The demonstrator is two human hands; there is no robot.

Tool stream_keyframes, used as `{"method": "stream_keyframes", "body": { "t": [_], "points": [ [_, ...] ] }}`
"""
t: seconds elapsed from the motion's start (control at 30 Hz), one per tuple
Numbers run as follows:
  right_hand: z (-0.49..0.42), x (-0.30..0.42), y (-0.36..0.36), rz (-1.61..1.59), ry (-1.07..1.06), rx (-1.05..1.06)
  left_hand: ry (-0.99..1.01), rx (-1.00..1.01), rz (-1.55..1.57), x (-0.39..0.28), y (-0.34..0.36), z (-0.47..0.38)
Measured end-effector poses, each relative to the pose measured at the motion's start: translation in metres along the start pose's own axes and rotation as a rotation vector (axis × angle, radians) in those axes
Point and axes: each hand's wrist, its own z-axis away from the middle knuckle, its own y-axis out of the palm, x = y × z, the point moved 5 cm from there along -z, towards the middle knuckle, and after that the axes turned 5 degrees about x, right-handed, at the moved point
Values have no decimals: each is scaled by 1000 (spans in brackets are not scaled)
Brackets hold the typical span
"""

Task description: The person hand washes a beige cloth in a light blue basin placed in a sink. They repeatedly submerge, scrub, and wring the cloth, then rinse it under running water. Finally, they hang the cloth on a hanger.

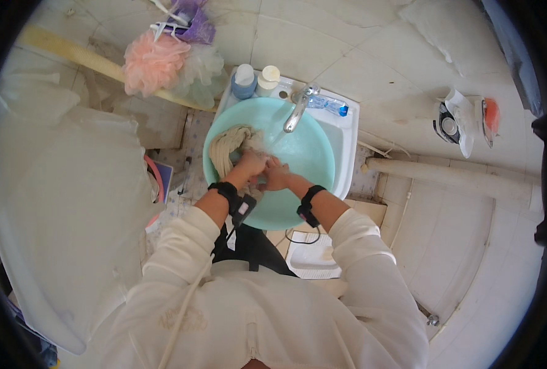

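Note:
A mint-green plastic basin (308, 193) sits on the white sink in front of me. Inside it, on the left, lies a bunched beige ribbed cloth (223, 148), apparently wet. My left hand (252, 163) grips part of this fabric near the basin's middle. Pressed up against it, my right hand (277, 177) has its fingers bent around the same bunch; the fingertips are partly hidden. Above the basin's far side, the chrome faucet (295, 115) points toward my hands, with a thin stream seeming to fall from it.
Behind the basin stand a blue bottle (244, 83) and a white-capped bottle (269, 79). A clear plastic bottle (329, 105) lies on the white sink's rim (353, 138). Pink bath pouf (156, 62) hangs at upper left. A covered washing machine (66, 207) stands left; a squat toilet (312, 258) is below.

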Motion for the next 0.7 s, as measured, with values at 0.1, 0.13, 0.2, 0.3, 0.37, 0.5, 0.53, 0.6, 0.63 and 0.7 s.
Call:
{"method": "stream_keyframes", "body": {
  "t": [0.1,0.13,0.2,0.3,0.37,0.5,0.53,0.6,0.63,0.7],
  "points": [
    [7,-24,-15,280,502,-122,-167,174,572,14,3,-13],
    [5,-29,-14,95,527,-183,-188,142,626,15,-2,-16],
    [-8,-27,1,-17,269,-56,-158,189,682,11,-4,-16],
    [-21,-42,11,79,209,-124,-98,264,705,4,0,-13],
    [-21,-55,-2,94,432,-351,-168,113,737,6,0,-14],
    [3,-14,-26,-844,153,-514,-180,274,1160,-6,9,-11],
    [25,11,-37,-559,175,-666,-138,375,1313,-13,11,-6],
    [86,62,-53,-362,-20,-862,-13,492,1434,-28,5,13],
    [111,82,-55,-347,3,-896,57,512,1398,-31,2,28],
    [145,115,-67,-221,-90,-1048,313,459,1277,-43,-6,59]
  ]
}}
